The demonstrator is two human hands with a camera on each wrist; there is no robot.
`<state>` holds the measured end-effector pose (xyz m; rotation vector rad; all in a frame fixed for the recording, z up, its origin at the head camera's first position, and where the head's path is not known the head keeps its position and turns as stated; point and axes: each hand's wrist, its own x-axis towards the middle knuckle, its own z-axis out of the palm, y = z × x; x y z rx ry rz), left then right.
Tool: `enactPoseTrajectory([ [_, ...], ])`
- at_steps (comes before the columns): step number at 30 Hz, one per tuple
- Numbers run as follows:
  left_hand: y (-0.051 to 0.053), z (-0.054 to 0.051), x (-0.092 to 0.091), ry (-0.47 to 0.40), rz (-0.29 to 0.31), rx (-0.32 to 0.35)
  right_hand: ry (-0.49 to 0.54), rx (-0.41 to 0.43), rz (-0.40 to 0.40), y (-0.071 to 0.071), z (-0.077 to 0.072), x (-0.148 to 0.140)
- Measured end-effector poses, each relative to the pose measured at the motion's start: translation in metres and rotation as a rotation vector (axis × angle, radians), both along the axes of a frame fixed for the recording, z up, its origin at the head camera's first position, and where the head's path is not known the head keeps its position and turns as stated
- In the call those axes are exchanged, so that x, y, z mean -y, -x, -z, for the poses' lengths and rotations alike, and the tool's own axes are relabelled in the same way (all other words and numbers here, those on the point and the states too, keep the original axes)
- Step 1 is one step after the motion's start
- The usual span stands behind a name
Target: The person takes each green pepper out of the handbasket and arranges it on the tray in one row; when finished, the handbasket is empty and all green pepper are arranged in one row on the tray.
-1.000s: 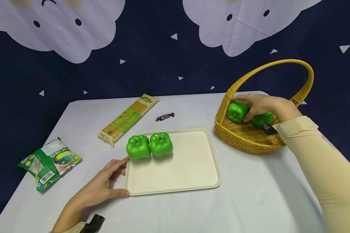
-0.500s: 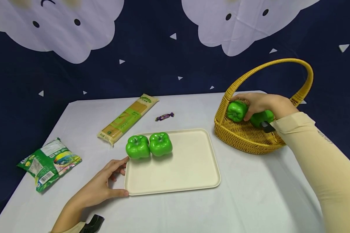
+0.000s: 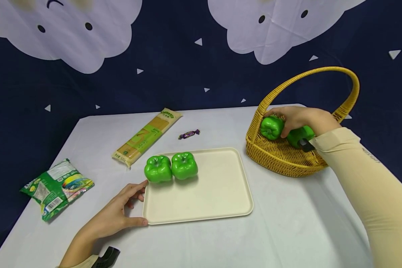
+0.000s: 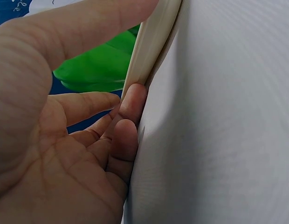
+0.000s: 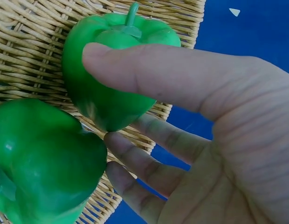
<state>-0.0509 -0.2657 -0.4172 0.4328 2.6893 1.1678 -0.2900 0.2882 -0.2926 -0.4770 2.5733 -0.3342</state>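
Note:
My left hand [image 3: 112, 215] rests at the left edge of a cream tray [image 3: 217, 190], with thumb and index fingertip touching its rim. In the left wrist view other fingertips lie against the tray's rim [image 4: 151, 44]. Two green bell peppers [image 3: 158, 169] sit side by side in the tray's back left corner. Over at the wicker basket [image 3: 288, 167], my right hand [image 3: 299, 119] reaches in under the handle. It holds a green bell pepper [image 5: 121, 93], thumb across the front and fingers behind. A second bell pepper [image 5: 46, 158] lies beside it, touched by fingertips.
A green snack bag [image 3: 58, 189] lies at the far left. Behind the tray are a long pack of noodles [image 3: 147, 137] and a purple wrapped candy [image 3: 189, 134]. The basket's tall handle [image 3: 321, 70] arches over the right wrist. A dark cloth backdrop hangs behind the table.
The right wrist and sleeve have shifted very slightly, the fingers staying at the pepper in the basket. Left hand, tray and the other things have not visibly moved.

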Motion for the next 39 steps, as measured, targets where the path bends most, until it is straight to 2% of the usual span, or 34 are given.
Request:
enactPoseTrajectory([
  [10,-0.001,0.001,0.001,-0.001,-0.002,-0.014,-0.005,-0.007,-0.018,0.000,0.000,0.000],
  [22,0.000,0.000,0.001,0.002,0.000,-0.013,-0.018,-0.052,-0.042,-0.005,-0.001,0.006],
  [31,0.000,0.001,0.001,0.015,-0.010,-0.006,0.010,-0.100,-0.104,-0.008,0.000,0.012],
  [39,0.000,0.002,0.001,0.018,-0.015,0.002,-0.008,-0.083,-0.062,-0.011,0.000,0.020],
])
